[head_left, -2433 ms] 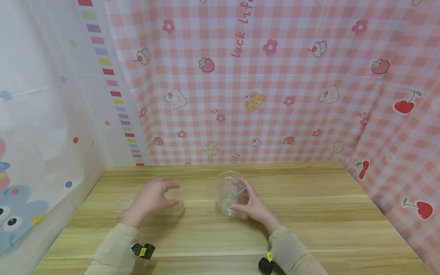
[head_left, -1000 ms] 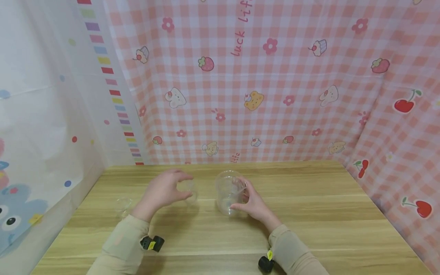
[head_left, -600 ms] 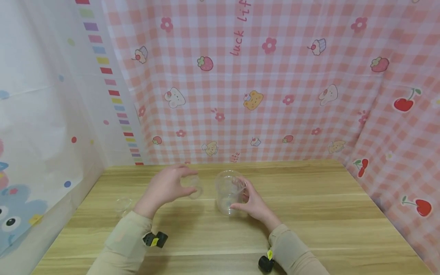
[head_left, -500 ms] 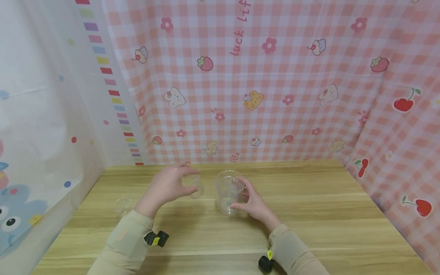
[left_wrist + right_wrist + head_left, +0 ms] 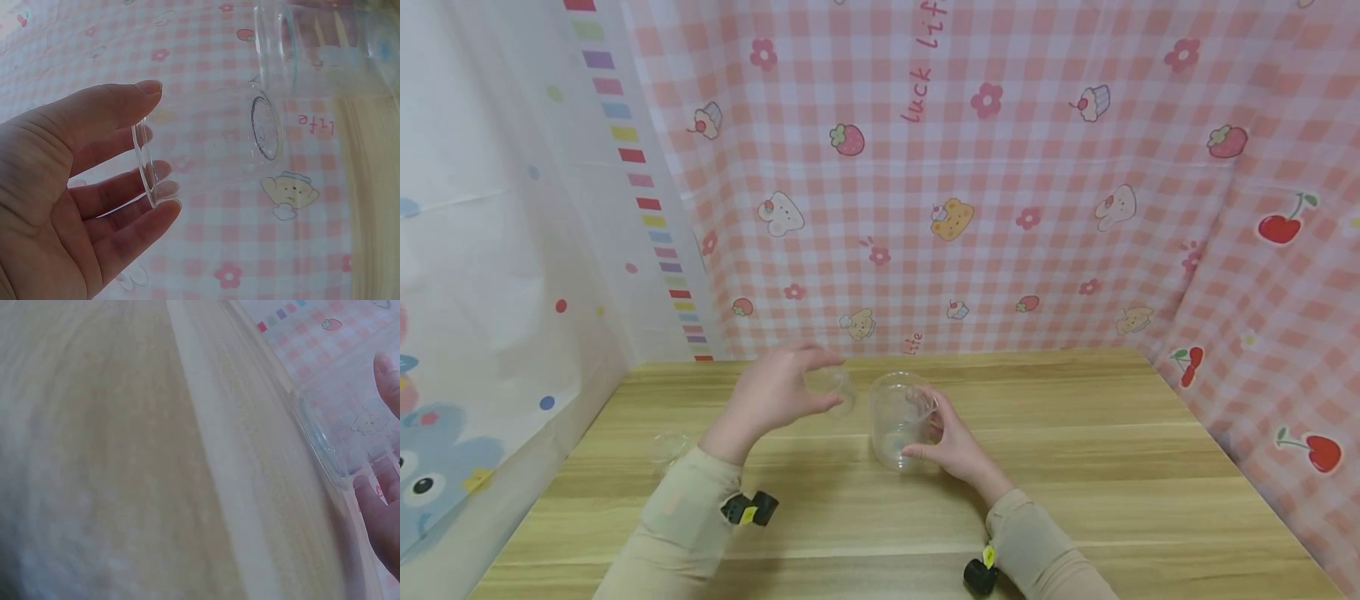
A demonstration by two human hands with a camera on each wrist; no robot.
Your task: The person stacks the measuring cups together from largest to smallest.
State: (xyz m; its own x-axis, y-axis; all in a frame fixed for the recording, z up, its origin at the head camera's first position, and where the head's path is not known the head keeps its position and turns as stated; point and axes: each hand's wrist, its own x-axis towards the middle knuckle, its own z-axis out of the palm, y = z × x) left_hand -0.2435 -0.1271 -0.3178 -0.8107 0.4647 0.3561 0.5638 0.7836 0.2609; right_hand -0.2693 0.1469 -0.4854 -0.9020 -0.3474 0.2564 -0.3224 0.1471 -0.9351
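Observation:
My left hand (image 5: 771, 393) holds a small clear cup (image 5: 209, 140) by its rim, with the thumb on one side and the fingers on the other. In the head view this cup (image 5: 844, 393) hangs above the table, left of a larger clear cup (image 5: 891, 421) and apart from it. The larger cup stands upright on the table, its mouth facing up. Around its right side curls my right hand (image 5: 958, 450), thumb at the front. The right wrist view shows the base of the larger cup (image 5: 322, 440) near the fingers.
Another clear, see-through object (image 5: 668, 448) sits at the left of the wooden table (image 5: 1112, 467); its shape is hard to make out. A pink checked cloth (image 5: 1030, 167) hangs behind the table and on the right, and a white cloth (image 5: 482, 167) on the left.
My left hand has moved right and away from me with the small cup, rising and coming close to the larger cup. The right hand and larger cup have stayed in place.

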